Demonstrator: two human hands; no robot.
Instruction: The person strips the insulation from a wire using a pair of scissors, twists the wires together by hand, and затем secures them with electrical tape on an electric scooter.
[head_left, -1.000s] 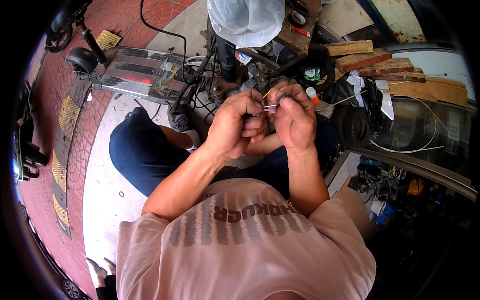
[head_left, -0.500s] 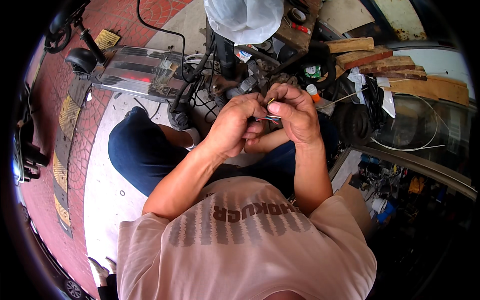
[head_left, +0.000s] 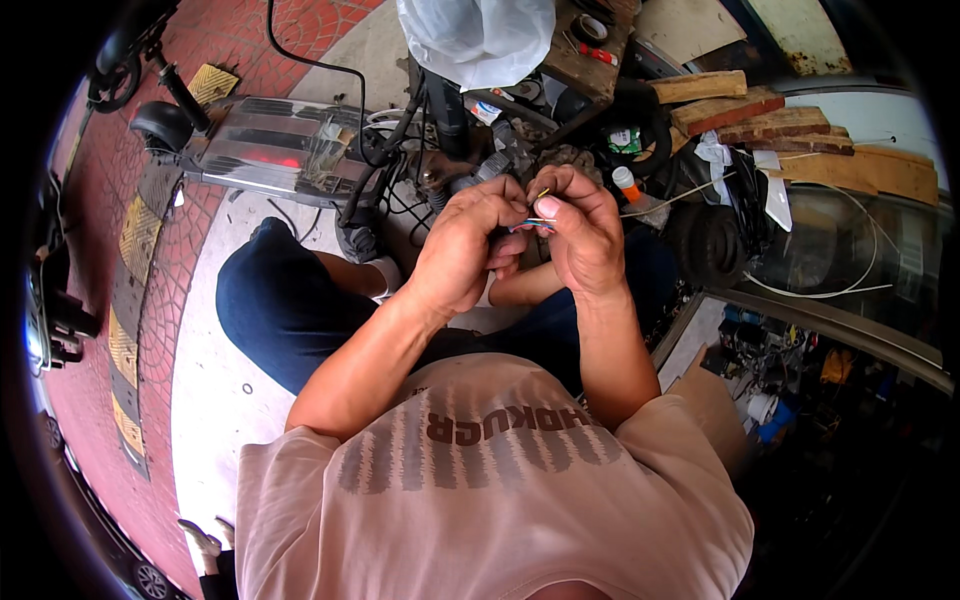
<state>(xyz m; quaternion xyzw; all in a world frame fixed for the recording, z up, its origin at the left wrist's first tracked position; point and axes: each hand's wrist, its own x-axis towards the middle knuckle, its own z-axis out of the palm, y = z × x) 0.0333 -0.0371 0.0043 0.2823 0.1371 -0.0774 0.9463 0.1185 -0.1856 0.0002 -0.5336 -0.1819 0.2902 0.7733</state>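
In front of my crossed legs, both hands work close together on a small bundle of thin coloured wires (head_left: pixel 541 222). My left hand (head_left: pixel 468 243) has its fingers curled and pinched on the wires. Thumb and forefinger of my right hand (head_left: pixel 588 238) pinch the same bundle, and a short yellow wire end (head_left: pixel 544 192) pokes up beside that thumb. The bundle's far end is hidden behind my fingers. Just beyond my hands stands an electric scooter with a dark stem (head_left: pixel 446 118), a long deck (head_left: pixel 280 147) and loose black cables.
A white plastic bag (head_left: pixel 480 40) hangs over the scooter's top. Wooden planks (head_left: pixel 775 128), black tyres (head_left: pixel 708 245) and an orange bottle (head_left: pixel 626 184) lie to the right. A glass case (head_left: pixel 850 330) holds parts. Yellow-black ramps (head_left: pixel 140 235) line the left.
My right hand has shifted slightly left, closer to my left hand, and the wires tilt a little differently. Both hands keep their pinch.
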